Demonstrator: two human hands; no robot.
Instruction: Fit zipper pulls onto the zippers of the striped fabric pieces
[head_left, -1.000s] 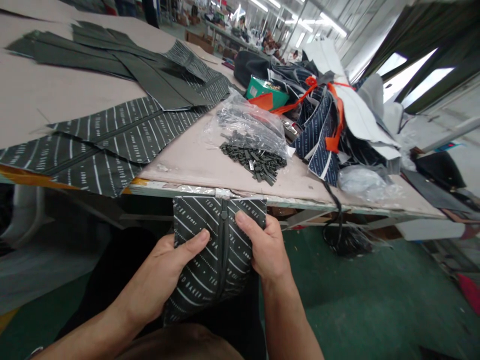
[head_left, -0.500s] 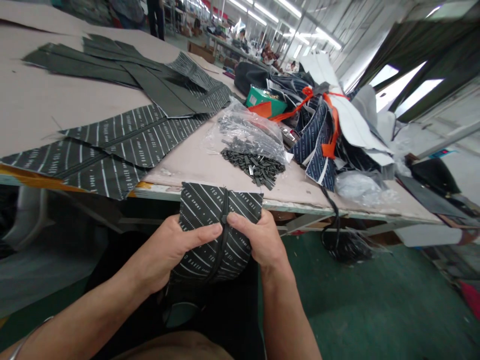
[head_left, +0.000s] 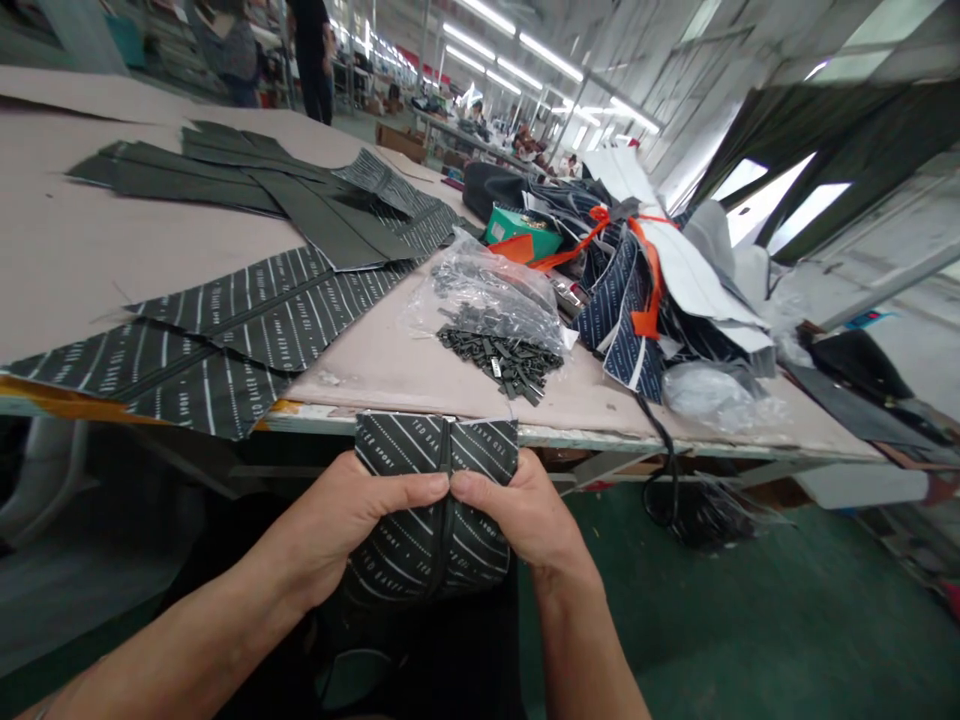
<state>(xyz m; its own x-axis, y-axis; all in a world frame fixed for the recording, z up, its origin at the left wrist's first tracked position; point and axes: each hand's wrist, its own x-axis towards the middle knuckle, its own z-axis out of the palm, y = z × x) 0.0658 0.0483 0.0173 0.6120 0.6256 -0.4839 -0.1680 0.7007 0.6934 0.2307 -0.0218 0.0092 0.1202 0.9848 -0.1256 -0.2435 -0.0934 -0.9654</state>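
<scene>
A black fabric panel (head_left: 405,545) with white stripes and lettering is held up at the table's front edge, with a dark zipper (head_left: 442,540) running down its middle. My left hand (head_left: 367,505) grips the panel's left side, thumb flat on the front beside the zipper. My right hand (head_left: 517,505) grips the right side, its thumb tip almost meeting the left one over the zipper. Most of my other fingers are hidden behind the cloth. The slider seen earlier on the zipper is now covered by the thumbs. The lower part of the panel curves down over my lap.
Striped panels (head_left: 225,340) and plain dark strips (head_left: 330,215) lie on the table (head_left: 360,375) at left. Beyond my hands, small black pieces (head_left: 502,360) spill from a clear plastic bag (head_left: 487,285). Farther right are a green box (head_left: 536,235) and tied navy panels (head_left: 634,300).
My thumbs have drawn together over the zipper, covering the slider. In the picture, the panel and both hands sit a little lower, as does the table; the view has tilted slightly.
</scene>
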